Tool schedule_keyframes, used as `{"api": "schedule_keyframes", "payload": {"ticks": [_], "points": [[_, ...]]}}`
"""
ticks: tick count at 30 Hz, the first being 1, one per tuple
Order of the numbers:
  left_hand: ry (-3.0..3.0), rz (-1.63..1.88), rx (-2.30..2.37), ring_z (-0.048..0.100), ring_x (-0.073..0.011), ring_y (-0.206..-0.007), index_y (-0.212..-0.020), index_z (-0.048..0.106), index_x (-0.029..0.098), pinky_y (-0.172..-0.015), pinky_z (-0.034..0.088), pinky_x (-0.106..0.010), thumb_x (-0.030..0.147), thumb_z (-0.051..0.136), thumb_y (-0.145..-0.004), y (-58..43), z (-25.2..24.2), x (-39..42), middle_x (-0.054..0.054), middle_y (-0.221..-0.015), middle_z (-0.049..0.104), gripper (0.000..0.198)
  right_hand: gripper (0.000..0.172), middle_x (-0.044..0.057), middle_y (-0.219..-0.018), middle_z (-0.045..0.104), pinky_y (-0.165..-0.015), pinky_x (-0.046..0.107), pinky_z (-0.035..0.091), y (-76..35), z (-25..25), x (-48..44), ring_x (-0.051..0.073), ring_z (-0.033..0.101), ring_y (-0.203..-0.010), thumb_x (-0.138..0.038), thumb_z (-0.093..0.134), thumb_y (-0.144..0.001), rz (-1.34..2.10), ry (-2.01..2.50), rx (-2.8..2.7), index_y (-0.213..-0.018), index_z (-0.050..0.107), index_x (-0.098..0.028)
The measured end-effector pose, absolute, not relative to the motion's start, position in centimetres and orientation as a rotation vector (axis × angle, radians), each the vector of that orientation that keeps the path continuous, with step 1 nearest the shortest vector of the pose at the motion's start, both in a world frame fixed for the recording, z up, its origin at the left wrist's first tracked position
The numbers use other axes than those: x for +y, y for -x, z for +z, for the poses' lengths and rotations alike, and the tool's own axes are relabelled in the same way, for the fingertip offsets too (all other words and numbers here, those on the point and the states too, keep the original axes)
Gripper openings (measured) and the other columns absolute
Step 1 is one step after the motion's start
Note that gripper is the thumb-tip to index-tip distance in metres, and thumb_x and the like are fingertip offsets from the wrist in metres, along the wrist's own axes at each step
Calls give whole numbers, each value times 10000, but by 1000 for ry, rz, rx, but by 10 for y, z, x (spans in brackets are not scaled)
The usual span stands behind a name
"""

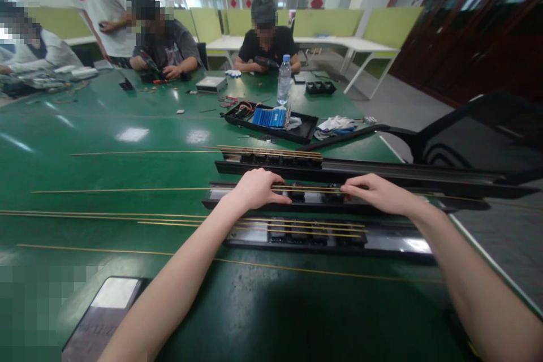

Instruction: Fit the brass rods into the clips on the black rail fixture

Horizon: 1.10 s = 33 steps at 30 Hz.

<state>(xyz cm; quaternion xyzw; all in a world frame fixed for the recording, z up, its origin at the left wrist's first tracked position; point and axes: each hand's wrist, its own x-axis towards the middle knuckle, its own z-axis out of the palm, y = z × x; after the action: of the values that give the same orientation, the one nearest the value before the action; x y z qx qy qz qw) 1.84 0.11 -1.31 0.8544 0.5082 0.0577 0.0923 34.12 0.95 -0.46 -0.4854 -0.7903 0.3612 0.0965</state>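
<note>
Thin brass rods run lengthwise over a long black metal channel (250,201) on the green table. My left hand (259,188) rests at this channel, thumb and index finger on either side of a dark block mostly hidden by the hand. Just right of its fingertips sits a black block (298,192) in the channel. Further right is another black block (334,193), beside the fingertips of my right hand (375,191), which pinch a brass rod (320,189). The exact contact of those fingertips is hard to make out.
A nearer channel (418,244) and a farther channel (407,171) also carry blocks and rods. Behind them are a black tray (301,133), gloves (337,126) and a water bottle (284,80). A phone-like device (106,317) lies front left. Several people are across the table.
</note>
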Motion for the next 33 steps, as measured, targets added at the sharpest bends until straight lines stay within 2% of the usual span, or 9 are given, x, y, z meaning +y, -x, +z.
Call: {"api": "schedule_keyframes", "payload": {"ticks": [9,14,23,33], "points": [[-2565,212,1496,698,-318,-993,-1202,715,233,-861,522,-367,790,566,-748,-20,-14,-4,-106,-1040,762,734,592,56,-775,718,-720,310,439,-345,-5,6,219,602,-744,-733,532,-813,1109,1415,-2295,-742,706,-172],[-2568,208,1503,699,-320,-984,-1187,723,241,-846,520,-361,804,566,-731,-20,-15,-4,-105,-1013,766,741,596,25,-648,618,-609,286,366,-348,-5,6,152,487,-604,-721,514,-835,1130,1405,-2297,-722,693,-164],[-2532,207,1495,698,-311,-988,-1175,730,254,-856,519,-361,809,571,-718,-21,-15,-3,-92,-1042,764,736,586,-20,-582,491,-549,275,266,-354,-7,8,123,367,-558,-716,528,-831,987,1476,-2309,-752,708,-163],[-2441,251,1342,699,-287,-1003,-1215,716,223,-869,500,-317,739,686,-664,-7,-15,4,-81,-1106,756,755,528,16,-682,614,-611,285,358,-360,-8,9,155,479,-630,-662,559,-836,1005,1444,-2288,-821,731,-164]]}}
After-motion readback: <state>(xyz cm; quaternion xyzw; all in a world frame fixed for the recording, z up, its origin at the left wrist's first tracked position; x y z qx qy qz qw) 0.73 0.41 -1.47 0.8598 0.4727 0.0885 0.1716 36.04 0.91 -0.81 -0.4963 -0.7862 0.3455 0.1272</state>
